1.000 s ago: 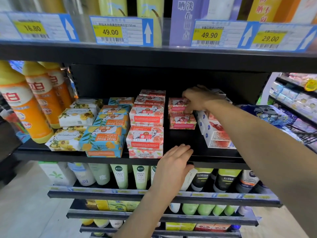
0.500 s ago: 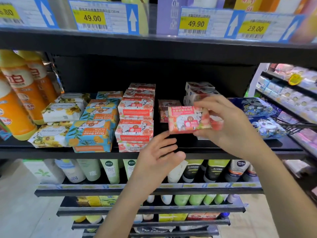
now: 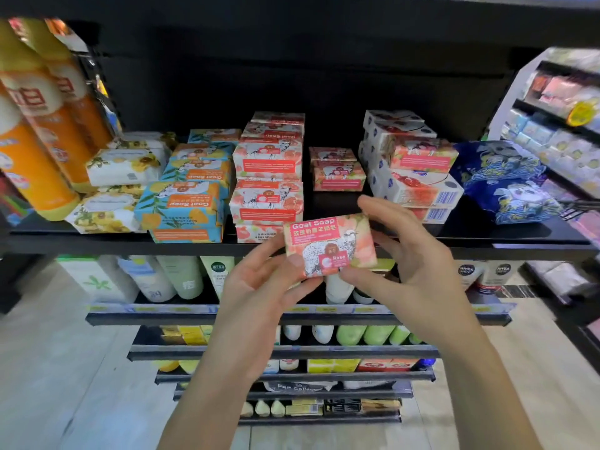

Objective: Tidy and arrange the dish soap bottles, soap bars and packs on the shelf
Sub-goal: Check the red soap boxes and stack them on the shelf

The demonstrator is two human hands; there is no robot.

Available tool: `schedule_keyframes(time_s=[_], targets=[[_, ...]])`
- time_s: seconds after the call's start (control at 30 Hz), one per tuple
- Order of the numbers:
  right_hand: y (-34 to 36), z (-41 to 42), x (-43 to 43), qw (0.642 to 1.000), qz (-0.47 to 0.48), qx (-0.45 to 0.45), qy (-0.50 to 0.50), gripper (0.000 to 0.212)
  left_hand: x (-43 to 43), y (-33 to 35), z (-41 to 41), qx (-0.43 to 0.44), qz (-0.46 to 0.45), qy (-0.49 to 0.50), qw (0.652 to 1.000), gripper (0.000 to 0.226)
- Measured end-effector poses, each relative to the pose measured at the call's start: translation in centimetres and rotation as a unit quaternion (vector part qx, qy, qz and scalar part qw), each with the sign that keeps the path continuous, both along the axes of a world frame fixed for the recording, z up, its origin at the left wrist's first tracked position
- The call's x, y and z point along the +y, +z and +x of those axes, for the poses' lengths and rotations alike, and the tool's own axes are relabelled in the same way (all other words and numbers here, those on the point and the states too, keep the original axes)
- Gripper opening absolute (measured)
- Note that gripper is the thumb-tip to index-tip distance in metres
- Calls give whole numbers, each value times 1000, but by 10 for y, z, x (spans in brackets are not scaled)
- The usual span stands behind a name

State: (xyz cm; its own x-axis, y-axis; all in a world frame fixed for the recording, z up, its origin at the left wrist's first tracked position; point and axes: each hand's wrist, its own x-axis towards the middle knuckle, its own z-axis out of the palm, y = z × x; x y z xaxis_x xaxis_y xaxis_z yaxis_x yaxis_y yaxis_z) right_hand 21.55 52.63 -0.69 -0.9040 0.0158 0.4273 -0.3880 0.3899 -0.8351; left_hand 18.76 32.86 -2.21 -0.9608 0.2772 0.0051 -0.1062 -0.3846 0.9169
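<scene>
Rose soap bar [image 3: 329,246] is held with its long axis left to right, just in front of and below the short pink stack [image 3: 339,172] of its kind, pinched at either end by left hand [image 3: 259,287] and right hand [image 3: 412,271] fingers, the right seemingly nearer that stack

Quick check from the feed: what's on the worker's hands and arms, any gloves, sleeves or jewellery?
No gloves: the left hand and right hand are bare. The left forearm and right forearm are uncovered down to the bottom edge of the frame, so no sleeve shows. No watch, bracelet or ring is visible on the sides facing the camera.
</scene>
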Motion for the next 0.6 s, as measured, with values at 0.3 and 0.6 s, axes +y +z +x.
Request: schedule_keyframes(time_s=[0.3, 0.6], targets=[[-14, 7, -40, 965, -220, -140, -31, 47, -19, -6, 6, 4, -14, 17, 1000, 49], [-17, 10, -46, 958, -254, -132, -33, 39, -29, -6, 7, 21, -19, 4, 1000, 40]])
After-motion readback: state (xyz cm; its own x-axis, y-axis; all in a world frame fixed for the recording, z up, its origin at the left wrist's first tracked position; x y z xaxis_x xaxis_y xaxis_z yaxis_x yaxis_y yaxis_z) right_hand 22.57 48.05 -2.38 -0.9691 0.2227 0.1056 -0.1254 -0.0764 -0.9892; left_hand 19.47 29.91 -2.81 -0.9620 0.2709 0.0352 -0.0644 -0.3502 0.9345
